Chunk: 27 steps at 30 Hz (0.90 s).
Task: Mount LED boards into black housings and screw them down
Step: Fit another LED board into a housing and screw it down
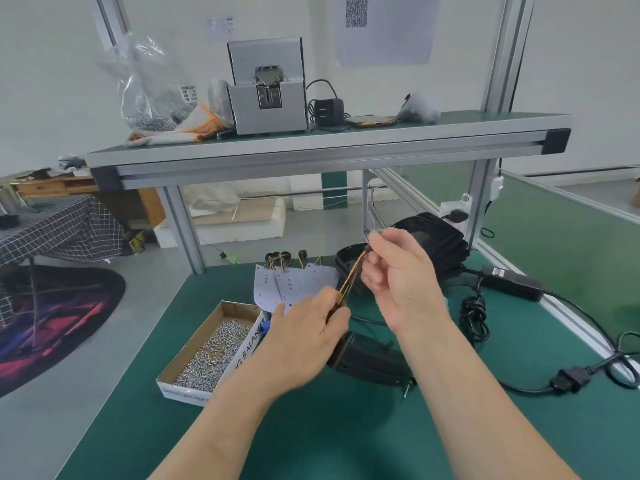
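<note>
Green matting covers our table [346, 438], and we take the cardboard box of screws [183, 389] at its left as our mark. Just right of the box, our left grip [304, 337] is curled round the lower end of a wire bundle [350, 278] of orange, yellow and black strands. Up and to the right of the box, our right grip [398, 282] pinches the bundle's upper end at a small dark connector, so the strands run straight between the two. One black housing [370, 358] lies on the table right of the box, beneath our wrists; we cannot tell whether the left grip touches it. White LED boards [294, 282] lie just behind the box. A stack of housings [436, 240] sits well behind the box and to its right.
</note>
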Available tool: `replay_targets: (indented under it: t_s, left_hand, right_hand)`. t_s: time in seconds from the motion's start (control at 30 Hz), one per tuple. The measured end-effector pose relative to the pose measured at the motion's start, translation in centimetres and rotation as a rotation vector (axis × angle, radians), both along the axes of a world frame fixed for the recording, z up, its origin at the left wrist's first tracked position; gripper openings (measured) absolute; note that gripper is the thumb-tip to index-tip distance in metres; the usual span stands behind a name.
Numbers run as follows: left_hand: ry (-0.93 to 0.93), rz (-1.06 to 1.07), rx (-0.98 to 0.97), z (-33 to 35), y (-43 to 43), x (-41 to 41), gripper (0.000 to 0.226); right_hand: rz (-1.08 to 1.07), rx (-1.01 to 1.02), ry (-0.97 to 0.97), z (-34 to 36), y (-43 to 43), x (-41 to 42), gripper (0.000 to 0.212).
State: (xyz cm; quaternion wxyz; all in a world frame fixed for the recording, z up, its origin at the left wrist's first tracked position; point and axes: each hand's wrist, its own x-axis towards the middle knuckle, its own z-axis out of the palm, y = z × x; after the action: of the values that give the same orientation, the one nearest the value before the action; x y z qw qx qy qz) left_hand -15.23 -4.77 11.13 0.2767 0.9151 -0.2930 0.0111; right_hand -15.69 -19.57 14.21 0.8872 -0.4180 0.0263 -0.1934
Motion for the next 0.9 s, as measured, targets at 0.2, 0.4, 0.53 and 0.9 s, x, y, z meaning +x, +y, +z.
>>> replay_targets:
  t_s: [0.2, 0.4, 0.53, 0.9]
  left_hand:
    - [0.380, -0.172, -0.620, -2.1, 3.2, 2.1, 0.053]
    - [0.573, -0.254, -1.010, -3.0, 2.0, 3.2, 0.070]
    - [0.610, -0.231, -1.156, -1.7, 1.8, 3.9, 0.054]
    - [1.068, 0.015, -1.477, -2.6, 2.0, 4.3, 0.030]
  right_hand:
    - [0.281, 0.417, -0.203, 1.0, -0.5, 0.8, 0.017]
    - [0.288, 0.644, -0.151, 1.5, -1.2, 1.3, 0.020]
    - [0.242, 0.661, -0.091, 0.4, -2.0, 1.7, 0.014]
    - [-0.462, -1.877, 0.248, -0.6, -1.6, -1.3, 0.025]
